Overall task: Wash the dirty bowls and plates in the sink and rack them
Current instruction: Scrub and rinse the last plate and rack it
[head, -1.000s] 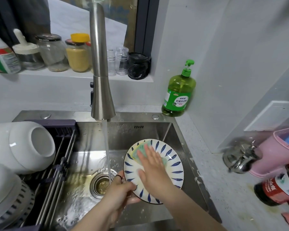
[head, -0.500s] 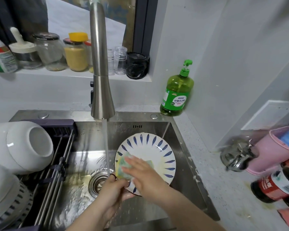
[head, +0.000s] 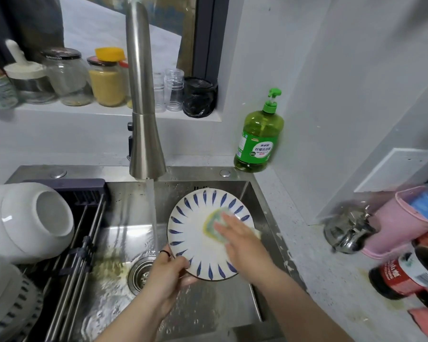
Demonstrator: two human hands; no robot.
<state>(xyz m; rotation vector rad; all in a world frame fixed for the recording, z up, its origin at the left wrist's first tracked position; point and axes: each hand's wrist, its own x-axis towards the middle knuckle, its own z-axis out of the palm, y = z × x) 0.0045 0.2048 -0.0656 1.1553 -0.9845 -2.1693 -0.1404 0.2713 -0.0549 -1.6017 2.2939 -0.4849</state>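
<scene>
A white plate with blue leaf marks (head: 193, 233) is held tilted over the steel sink (head: 255, 198). My left hand (head: 167, 275) grips its lower left rim. With flat fingers, my right hand (head: 242, 245) presses a yellow-green sponge (head: 213, 224) against the plate's right side. Water runs from the steel tap (head: 143, 134) just left of the plate. White bowls (head: 30, 220) lie on their sides in the rack (head: 84, 233) at the left, above a blue-patterned plate (head: 15, 314).
A green dish-soap bottle (head: 258, 139) stands at the sink's back right corner. Jars (head: 104, 77) line the window ledge. On the right counter sit a steel kettle (head: 346, 230), a pink container (head: 405, 218) and a dark bottle (head: 405, 275). The drain (head: 141, 275) lies below the stream.
My right hand has slid the sponge from the plate's lower left to its right side. The plate has tilted a little; my left hand keeps its grip.
</scene>
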